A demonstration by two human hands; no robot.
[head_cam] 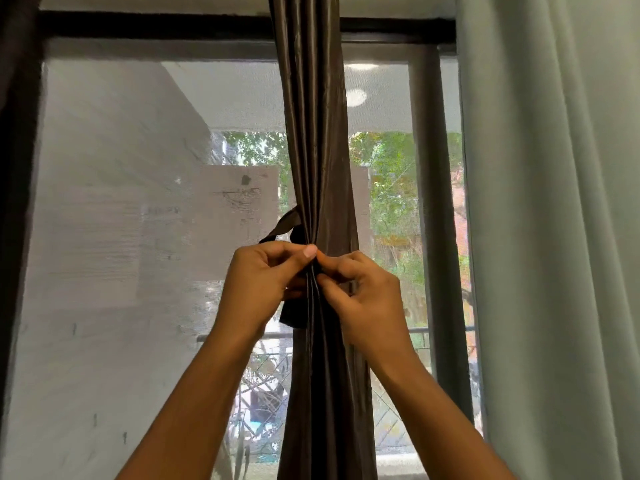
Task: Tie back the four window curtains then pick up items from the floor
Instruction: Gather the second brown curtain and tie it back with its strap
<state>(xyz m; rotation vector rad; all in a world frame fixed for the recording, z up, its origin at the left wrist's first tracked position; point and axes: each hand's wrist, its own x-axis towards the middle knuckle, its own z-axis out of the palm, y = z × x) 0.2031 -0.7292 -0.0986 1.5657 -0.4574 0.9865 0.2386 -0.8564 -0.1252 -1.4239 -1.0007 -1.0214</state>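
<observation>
Both hands met at the upright brown curtain: left hand and right hand pinched its tie, whose loop lay up-left.

Daylight through the window backlights the scene; dark left edge; slight softness overall.

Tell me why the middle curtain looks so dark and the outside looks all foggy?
Head view: daylight comes from behind, so the brown curtain and window frame go dark; in the same view the mesh screen hazes the buildings and trees outside; the left hand and right hand, pinching the tie, look sharp.
</observation>
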